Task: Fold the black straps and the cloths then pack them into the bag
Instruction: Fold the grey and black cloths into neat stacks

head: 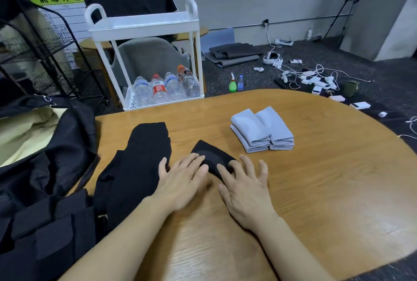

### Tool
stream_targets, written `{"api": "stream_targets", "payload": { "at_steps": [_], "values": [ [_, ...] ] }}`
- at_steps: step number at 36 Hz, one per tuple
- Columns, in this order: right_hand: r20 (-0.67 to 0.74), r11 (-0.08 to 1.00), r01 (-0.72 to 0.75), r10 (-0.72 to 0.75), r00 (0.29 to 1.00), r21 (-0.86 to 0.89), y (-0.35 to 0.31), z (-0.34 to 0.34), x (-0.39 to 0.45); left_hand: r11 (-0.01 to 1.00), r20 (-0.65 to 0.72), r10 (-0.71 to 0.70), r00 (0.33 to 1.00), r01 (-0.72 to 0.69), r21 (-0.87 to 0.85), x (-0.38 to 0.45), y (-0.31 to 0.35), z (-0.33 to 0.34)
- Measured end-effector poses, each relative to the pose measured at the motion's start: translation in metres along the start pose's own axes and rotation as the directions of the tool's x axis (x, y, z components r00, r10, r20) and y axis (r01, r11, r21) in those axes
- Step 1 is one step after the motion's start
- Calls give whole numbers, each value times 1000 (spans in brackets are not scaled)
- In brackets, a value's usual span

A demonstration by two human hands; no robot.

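**Soft black strap under both palms, bag open at the left**

Nearest us, our left hand (184, 179) and right hand (242, 185) lie flat on the wooden surface (316, 179), fingers (264, 169) straight and spread, gripping nothing. Both press on the small folded black strap (214, 156) between them, the fingertips covering its near edge. It looks light, limp and a little springy, so we judge it will creep open unless pressed flat; the best hold would be a pinch across the folded thickness from both sides, lifting it as one packet.

Just to the left lies a longer pile of black straps (135, 163), loosely laid and likely to sag and trail if lifted by one end; better to gather it at the middle.

Farther right sit the grey cloths (262, 130), already folded in two neat stacks side by side, soft and easy to slide apart, so we would scoop from beneath.

At the far left the black bag (56, 145) gapes, showing a pale lining.

We cannot tell how many straps the dark pile holds, since black on black hides the layers. The bag's near end is cut off by the frame, and its depth is hidden.
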State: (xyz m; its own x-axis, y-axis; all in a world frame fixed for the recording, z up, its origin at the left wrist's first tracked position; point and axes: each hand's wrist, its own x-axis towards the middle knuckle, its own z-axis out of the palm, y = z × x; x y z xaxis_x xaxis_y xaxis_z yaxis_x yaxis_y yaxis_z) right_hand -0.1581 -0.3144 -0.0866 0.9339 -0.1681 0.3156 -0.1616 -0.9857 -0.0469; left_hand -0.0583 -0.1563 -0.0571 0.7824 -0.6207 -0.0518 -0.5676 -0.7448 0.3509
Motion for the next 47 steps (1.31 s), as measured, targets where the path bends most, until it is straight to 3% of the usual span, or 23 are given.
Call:
{"api": "stream_targets", "payload": {
  "at_steps": [9,24,32,38,43,47],
  "values": [
    [-71,988,-157,156,985,4,-2,22,32,994,-4,47,999,-47,-101,64,-3,0],
    [-128,965,-263,263,956,18,-4,30,49,974,-29,122,992,-125,-186,112,0,11],
    [-129,959,-274,281,951,71,1,29,48,981,-26,191,981,-191,-30,92,0,-4],
    [-227,964,-228,254,940,134,3,19,43,988,-121,148,982,-151,-19,43,-16,-39],
    [-187,978,-160,184,965,136,-9,11,25,999,-250,36,968,-39,-11,-5,-56,-75],
    [-161,983,49,-20,987,178,-53,0,5,998,-300,-54,952,47,-31,-39,-85,-94]
  ]
}}
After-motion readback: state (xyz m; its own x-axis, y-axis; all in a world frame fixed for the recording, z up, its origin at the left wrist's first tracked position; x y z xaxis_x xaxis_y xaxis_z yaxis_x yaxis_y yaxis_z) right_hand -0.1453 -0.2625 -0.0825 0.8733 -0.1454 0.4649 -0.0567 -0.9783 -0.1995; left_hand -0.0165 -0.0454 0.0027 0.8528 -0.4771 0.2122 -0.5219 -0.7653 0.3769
